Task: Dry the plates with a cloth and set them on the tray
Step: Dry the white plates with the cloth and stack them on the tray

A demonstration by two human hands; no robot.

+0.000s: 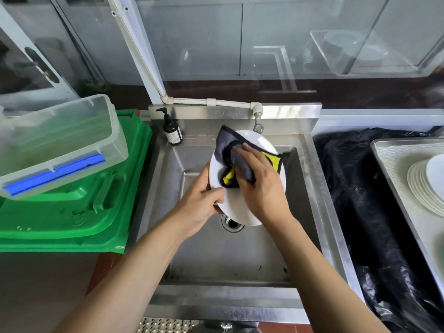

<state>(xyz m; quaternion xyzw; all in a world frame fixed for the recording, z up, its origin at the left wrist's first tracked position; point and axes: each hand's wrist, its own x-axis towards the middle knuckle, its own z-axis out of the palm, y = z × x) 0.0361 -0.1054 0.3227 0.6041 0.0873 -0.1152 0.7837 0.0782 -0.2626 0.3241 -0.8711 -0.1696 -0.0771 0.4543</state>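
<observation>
- The left hand (pixel 201 205) is gripping a white plate (pixel 240 207) by its near left rim, thumb curled over the top face and fingers wrapped underneath.
- The plate is being held tilted over the basin of a steel sink (pixel 216 255), above the drain (pixel 231 223) and not touching the basin floor.
- The right hand (pixel 260 186) is lying on the plate's upper face with fingers fairly straight and close together, pressing a cloth (pixel 236 162) flat against the plate.
- The cloth is grey with black edging and a yellow underside; it is showing bunched under the fingers, with one corner reaching past the plate's far left rim and another hanging off its right rim.
- A tray (pixel 394 169) of pale metal is sitting at the right edge of the view, resting on a black plastic sheet (pixel 365 200) that is covering the surface beside the sink.
- A stack of white plates (pixel 422 188) is lying on the tray, partly cut off by the frame edge, well apart from the held plate.
- A brown pump bottle (pixel 171 131) is standing upright on the sink's back left corner.
- A tap (pixel 257 121) is hanging from a white pipe just behind the plate's far rim.
- To the left of the sink, a clear plastic box (pixel 60 140) with a blue strip is resting tilted on a green lid (pixel 72 212).
</observation>
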